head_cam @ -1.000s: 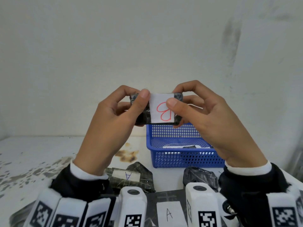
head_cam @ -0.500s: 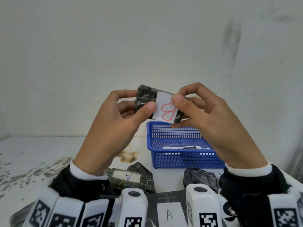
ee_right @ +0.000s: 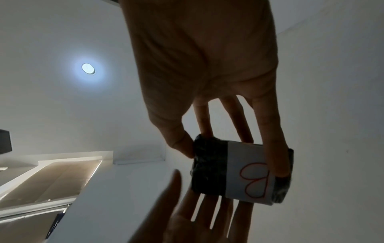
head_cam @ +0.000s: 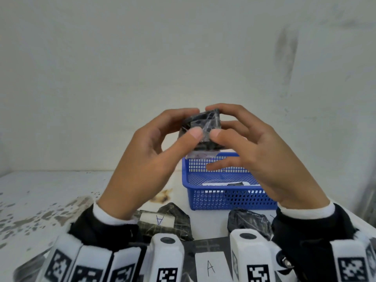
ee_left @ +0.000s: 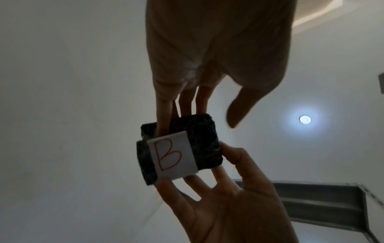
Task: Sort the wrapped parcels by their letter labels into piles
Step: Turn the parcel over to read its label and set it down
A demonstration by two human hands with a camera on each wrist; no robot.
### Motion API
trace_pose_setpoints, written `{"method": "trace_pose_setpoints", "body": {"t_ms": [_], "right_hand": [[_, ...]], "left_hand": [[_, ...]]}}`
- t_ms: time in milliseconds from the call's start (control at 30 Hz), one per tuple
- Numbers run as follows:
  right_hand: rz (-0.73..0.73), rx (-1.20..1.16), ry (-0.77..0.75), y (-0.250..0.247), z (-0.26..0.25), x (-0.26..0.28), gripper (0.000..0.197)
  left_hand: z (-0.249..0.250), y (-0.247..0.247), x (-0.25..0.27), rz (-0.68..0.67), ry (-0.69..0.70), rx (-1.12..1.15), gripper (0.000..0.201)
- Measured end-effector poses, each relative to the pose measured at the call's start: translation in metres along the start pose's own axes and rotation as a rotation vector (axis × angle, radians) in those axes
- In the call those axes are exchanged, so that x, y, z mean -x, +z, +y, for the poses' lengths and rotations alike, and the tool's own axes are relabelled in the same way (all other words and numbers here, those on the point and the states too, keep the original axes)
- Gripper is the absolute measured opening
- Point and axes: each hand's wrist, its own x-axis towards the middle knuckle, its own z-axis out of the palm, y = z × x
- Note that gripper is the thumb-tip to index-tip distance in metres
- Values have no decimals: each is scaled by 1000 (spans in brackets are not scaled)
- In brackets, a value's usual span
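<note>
Both hands are holding one small parcel wrapped in dark crinkled plastic (head_cam: pixel 201 131) up above the blue mesh plastic basket (head_cam: pixel 230 197): left hand (head_cam: pixel 154 157) and right hand (head_cam: pixel 258 157) are each pinching it between thumb and fingertips.

Progress, my read: early-to-mid. Two dark parcels with white "A" labels, (head_cam: pixel 164 220) and (head_cam: pixel 209 265), are lying close together on the near table, one unlabelled-looking dark parcel (head_cam: pixel 246 221) is sitting beside them, something is lying in the basket.

Head view is hiding the held parcel's letter; both wrist views are showing a red "B" on its white label (ee_left: pixel 172 156).
</note>
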Motion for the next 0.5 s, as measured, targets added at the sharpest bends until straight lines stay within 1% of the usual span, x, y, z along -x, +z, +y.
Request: {"method": "trace_pose_setpoints", "body": {"t_ms": [67,167,267,433,500], "right_hand": [[-18,-40,-5,-2,0,1,29],[-23,-29,-31,-2,-1,2,29],[-14,-22,-36,0,-1,2,25],[18,-21,-42,0,-1,1,17],[46,-46,-63,-1,0,1,16]], "left_hand": [[-1,0,-1,39,18,-16,37],[-1,2,-1,44,23,-51,33],[-4,3,-2,61,30,-68,25],[-2,6,-2,76,8,-72,19],[1,7,-1,104,-15,-84,17]]}}
